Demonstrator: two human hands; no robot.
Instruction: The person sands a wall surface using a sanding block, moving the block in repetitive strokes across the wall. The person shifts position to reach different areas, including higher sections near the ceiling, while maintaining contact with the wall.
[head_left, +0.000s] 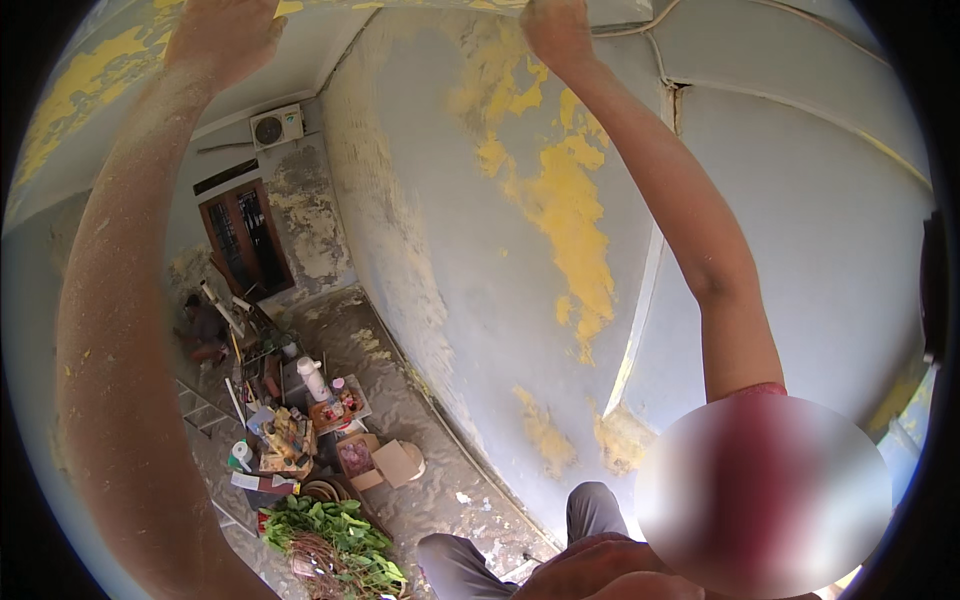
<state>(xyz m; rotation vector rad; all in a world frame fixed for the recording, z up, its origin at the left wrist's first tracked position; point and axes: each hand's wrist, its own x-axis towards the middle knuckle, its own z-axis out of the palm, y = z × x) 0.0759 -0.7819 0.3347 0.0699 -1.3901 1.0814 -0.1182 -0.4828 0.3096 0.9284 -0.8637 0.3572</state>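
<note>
My left hand (223, 41) is raised to the top edge of the picture, beside a surface with flaking yellow paint (90, 75). Pale dust and paint flecks cover that forearm. My right hand (556, 31) is also lifted high, bent at the wrist, near the upper part of a grey wall (442, 180) with peeling yellow patches (570, 232). The fingers of both hands are cut off or turned away, so anything in them is hidden. Below, my knees in grey trousers (596, 510) show high above the floor.
Far below lie a leafy plant heap (337, 532), an open cardboard box (358, 459), a thermos jug (312, 379) and a ladder (201, 411). Another person (204, 330) is low down near the wooden door (247, 240). An air-conditioner unit (276, 127) and a cable (637, 30) hang above.
</note>
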